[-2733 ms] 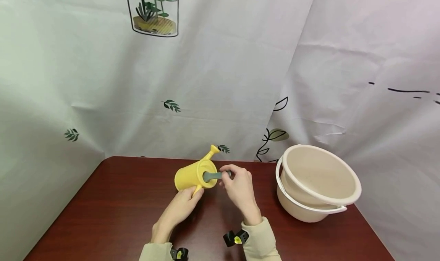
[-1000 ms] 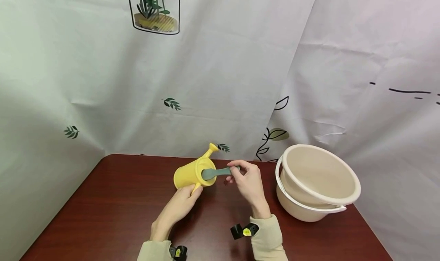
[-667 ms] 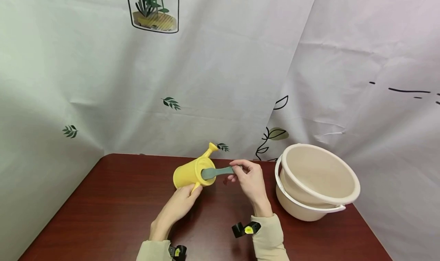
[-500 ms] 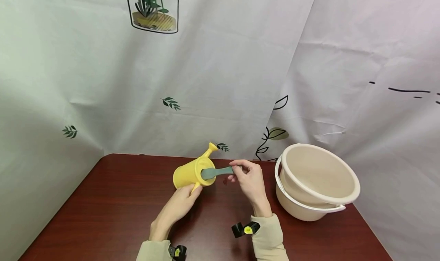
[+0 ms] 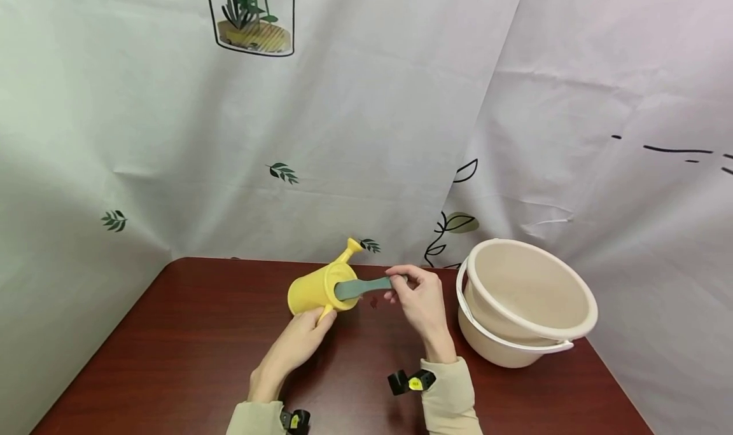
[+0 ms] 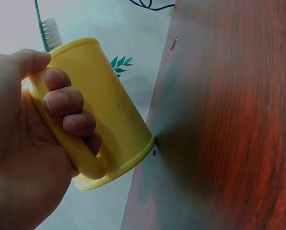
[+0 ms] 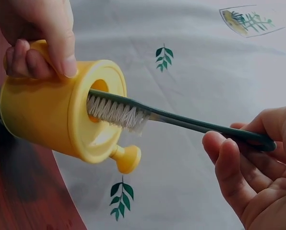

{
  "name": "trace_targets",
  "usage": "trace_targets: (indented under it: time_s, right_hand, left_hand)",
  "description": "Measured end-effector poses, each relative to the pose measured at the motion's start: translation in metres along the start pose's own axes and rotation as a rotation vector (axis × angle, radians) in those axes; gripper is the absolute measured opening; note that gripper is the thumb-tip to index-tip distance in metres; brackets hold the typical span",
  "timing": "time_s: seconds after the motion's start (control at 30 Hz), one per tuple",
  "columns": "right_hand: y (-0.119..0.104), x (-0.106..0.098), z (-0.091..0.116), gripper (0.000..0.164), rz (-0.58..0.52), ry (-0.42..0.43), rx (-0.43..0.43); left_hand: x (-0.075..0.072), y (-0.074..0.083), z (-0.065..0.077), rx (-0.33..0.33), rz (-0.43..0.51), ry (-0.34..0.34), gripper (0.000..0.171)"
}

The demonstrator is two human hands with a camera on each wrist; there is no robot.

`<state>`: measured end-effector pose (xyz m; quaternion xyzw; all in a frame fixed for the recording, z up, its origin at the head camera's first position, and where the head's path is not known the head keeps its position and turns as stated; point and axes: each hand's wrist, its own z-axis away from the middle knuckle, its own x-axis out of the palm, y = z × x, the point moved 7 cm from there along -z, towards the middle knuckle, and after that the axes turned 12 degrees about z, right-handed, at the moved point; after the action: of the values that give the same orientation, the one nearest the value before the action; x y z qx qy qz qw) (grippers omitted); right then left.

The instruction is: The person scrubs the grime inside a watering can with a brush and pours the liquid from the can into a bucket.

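Note:
A yellow watering can (image 5: 312,293) is tilted on its side, its mouth facing right and its spout pointing up and back. My left hand (image 5: 294,343) grips its handle; in the left wrist view the fingers (image 6: 64,101) curl round that handle. My right hand (image 5: 420,300) pinches the end of a green brush (image 5: 363,287). White bristles (image 7: 116,112) show in the right wrist view, partly inside the can's mouth, and the brush's far tip is hidden in there.
Two cream basins, one (image 5: 529,289) leaning inside the other (image 5: 498,349), stand at the right of the dark red table (image 5: 172,359). The lower one has a white handle. A pale printed cloth (image 5: 355,104) hangs behind the table.
Since the earliest frame, my right hand has moved right, drawing more of the brush out of the can's mouth. The left hand and the can have hardly moved.

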<state>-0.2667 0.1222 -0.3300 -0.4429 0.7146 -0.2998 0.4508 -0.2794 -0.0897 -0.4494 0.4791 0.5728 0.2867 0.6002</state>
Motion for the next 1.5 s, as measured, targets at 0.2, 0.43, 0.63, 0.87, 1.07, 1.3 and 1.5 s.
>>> trace_targets:
  time_s: [0.2, 0.43, 0.63, 0.87, 1.07, 1.3, 1.5]
  right_hand:
    - [-0.004, -0.004, 0.001, 0.017, 0.059, 0.045, -0.04]
    - [0.0, -0.005, 0.0, 0.018, 0.087, 0.05, -0.068]
    - [0.022, -0.002, -0.005, 0.018, 0.125, 0.054, -0.105]
    - [0.02, -0.007, -0.004, 0.02, 0.119, 0.072, -0.17]
    - [0.017, -0.009, -0.003, 0.022, 0.147, 0.069, -0.198]
    - [0.012, -0.012, -0.002, 0.022, 0.188, 0.073, -0.233]
    - [0.008, -0.017, -0.002, 0.023, 0.201, 0.092, -0.235]
  left_hand:
    - [0.0, 0.001, 0.0, 0.003, -0.008, 0.002, 0.04]
    - [0.0, 0.002, 0.0, 0.015, -0.01, 0.007, 0.04]
    - [0.0, 0.002, 0.001, 0.01, -0.007, 0.008, 0.041]
    - [0.0, 0.002, 0.0, 0.03, -0.01, 0.015, 0.041]
    - [0.001, 0.002, 0.0, 0.023, -0.006, 0.012, 0.041]
    - [0.0, 0.0, 0.001, 0.017, -0.003, 0.022, 0.04]
    - [-0.001, 0.002, 0.0, 0.031, -0.008, 0.026, 0.04]
